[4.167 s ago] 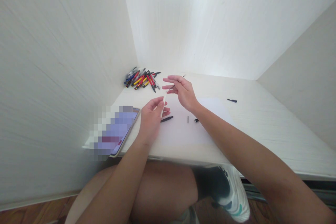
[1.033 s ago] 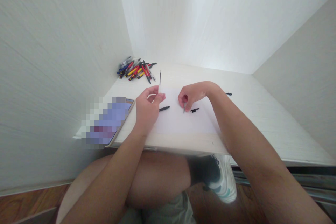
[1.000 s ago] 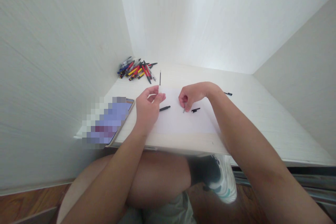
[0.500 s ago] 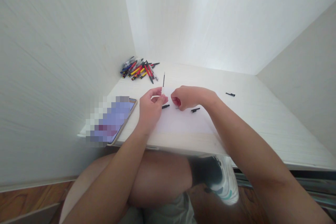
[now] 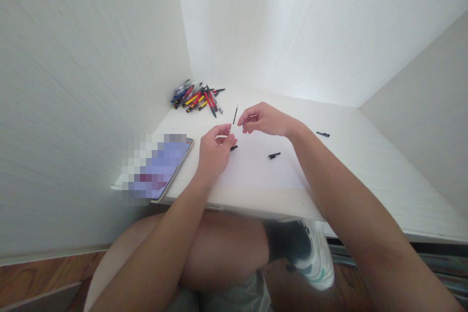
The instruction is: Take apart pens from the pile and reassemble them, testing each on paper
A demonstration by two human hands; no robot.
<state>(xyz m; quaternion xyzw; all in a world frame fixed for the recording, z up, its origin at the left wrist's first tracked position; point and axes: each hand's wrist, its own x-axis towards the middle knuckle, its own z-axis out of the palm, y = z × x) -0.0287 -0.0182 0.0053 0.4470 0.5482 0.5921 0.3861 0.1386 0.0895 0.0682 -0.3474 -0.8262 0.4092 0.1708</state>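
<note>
My left hand point(image 5: 215, 151) is closed in a pinch, holding a thin dark pen refill point(image 5: 235, 116) that stands nearly upright, its tip pointing up. Around its lower end, between the fingertips, shows a white part. My right hand point(image 5: 265, 119) is just to the right of the refill, thumb and fingers pinched; a tiny greyish piece shows at the fingertips, too small to name. Partly hidden under my left hand lies a black pen part point(image 5: 234, 148). A black pen cap point(image 5: 274, 155) rests on the white paper point(image 5: 252, 170) below my right hand.
A pile of red, yellow, black and clear pens point(image 5: 197, 97) lies at the back left. Another black cap point(image 5: 323, 134) is on the desk point(image 5: 365, 165) at right. A phone point(image 5: 161, 168) lies at the left edge. White panels rise on the sides and behind.
My right hand has lifted from the paper up beside the refill's upper part. The small greyish thing that lay under it no longer shows there. My left hand has shifted slightly right.
</note>
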